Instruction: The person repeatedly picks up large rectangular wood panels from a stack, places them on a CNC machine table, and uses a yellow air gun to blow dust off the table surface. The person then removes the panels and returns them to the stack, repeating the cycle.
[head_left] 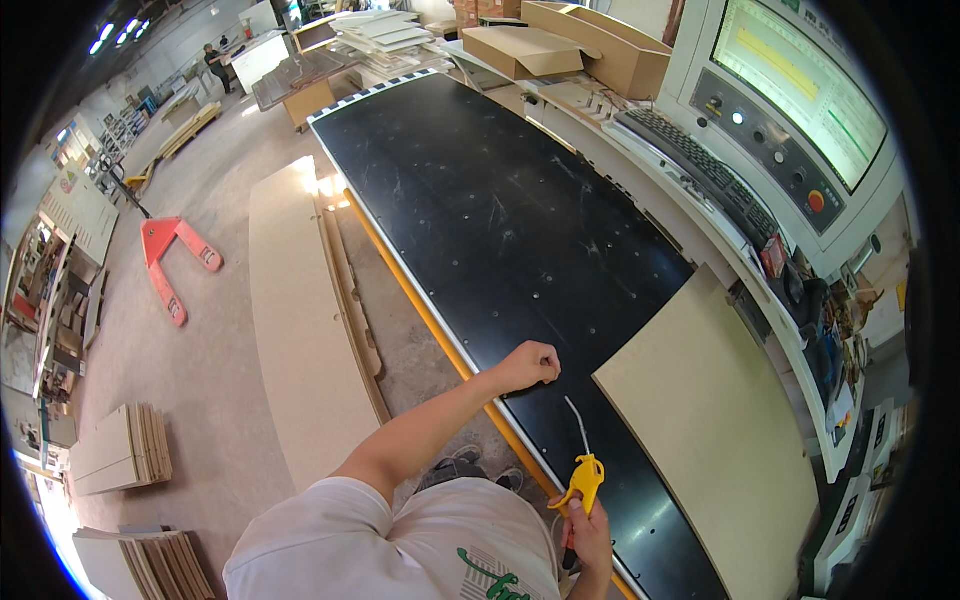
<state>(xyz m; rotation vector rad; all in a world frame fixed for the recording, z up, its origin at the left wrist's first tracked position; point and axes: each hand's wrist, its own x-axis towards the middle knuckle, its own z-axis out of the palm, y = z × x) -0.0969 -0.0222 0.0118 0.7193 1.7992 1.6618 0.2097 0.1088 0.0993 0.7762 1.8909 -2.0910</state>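
Right hand (590,535) gripped the yellow air blow gun (585,478) over the black desk (500,220); left hand (528,366), a closed empty fist, rested near the beige panel (710,440)

We list: red pallet jack (172,262) on the concrete floor; long board stack (305,330) beside it; cardboard boxes (570,45) at the far end; control panel with screen (795,95) and keyboard (700,170).

bare black table (500,200) beyond tan board (710,440)
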